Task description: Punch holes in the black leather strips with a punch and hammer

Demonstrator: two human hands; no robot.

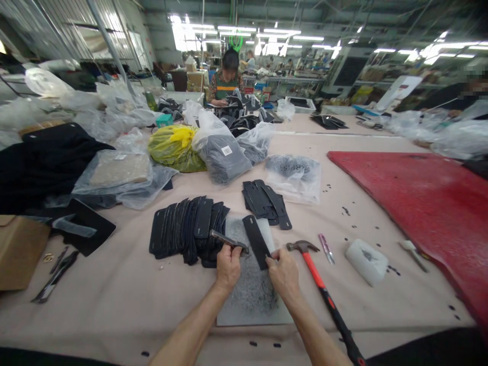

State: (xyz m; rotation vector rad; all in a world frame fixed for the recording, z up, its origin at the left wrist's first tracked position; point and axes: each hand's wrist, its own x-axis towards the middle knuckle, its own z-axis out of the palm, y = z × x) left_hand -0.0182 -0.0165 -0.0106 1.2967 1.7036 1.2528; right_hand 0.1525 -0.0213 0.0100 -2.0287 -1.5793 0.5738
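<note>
My left hand (227,264) is closed around a slim metal punch tool (227,240) that points left over a worn grey cutting pad (251,300). My right hand (282,272) pinches the near end of a black rectangular strip (256,247) lying on that pad. A fanned stack of similar black strips (186,229) lies just beyond my left hand. A smaller pile of black strips (265,203) sits behind the pad. A hammer with a red and black handle (322,290) rests right of my right hand.
Plastic bags of black pieces (223,155) and a yellow bag (173,145) crowd the far side. A red board (419,203) covers the right. A white block (366,260), a small pink tool (327,248), a cardboard box (19,249). A person (226,76) works opposite.
</note>
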